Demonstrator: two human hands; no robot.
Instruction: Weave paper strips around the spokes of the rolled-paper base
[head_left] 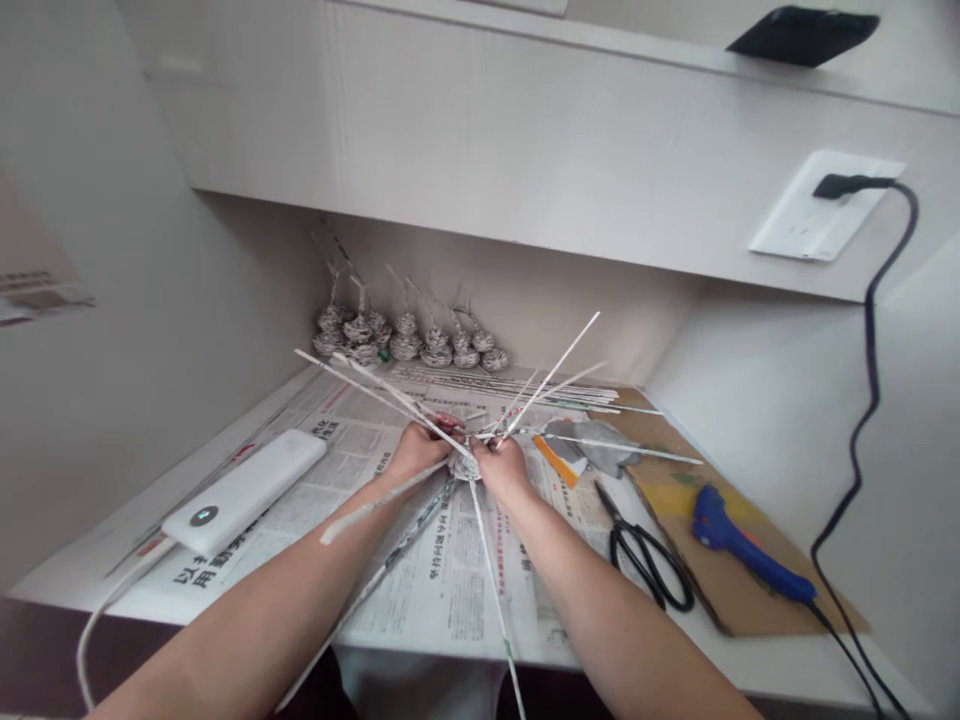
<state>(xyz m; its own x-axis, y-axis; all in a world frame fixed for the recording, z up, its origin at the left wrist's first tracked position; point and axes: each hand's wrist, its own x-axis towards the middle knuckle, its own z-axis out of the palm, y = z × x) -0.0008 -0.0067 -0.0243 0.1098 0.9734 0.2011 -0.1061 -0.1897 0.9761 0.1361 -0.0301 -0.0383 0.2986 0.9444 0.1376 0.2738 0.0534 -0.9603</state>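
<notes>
Between my two hands is a small piece woven from rolled newspaper strips [465,467], with long paper sticks radiating from it in several directions. My left hand [424,447] grips its left side, fingers curled round the strips. On the other side my right hand [499,462] pinches the weave near its top, thumb and fingers closed. One paper stick [559,370] rises to the upper right, and another [493,570] runs down toward my lap. The fingertips are partly hidden by the strips.
Newspaper [450,590] covers the table. Several woven paper gourds [436,347] stand at the back, before a bundle of paper sticks [517,387]. At right are black scissors [646,550] and a blue glue gun [750,555] on cardboard [739,610]. A white device [247,490] lies left.
</notes>
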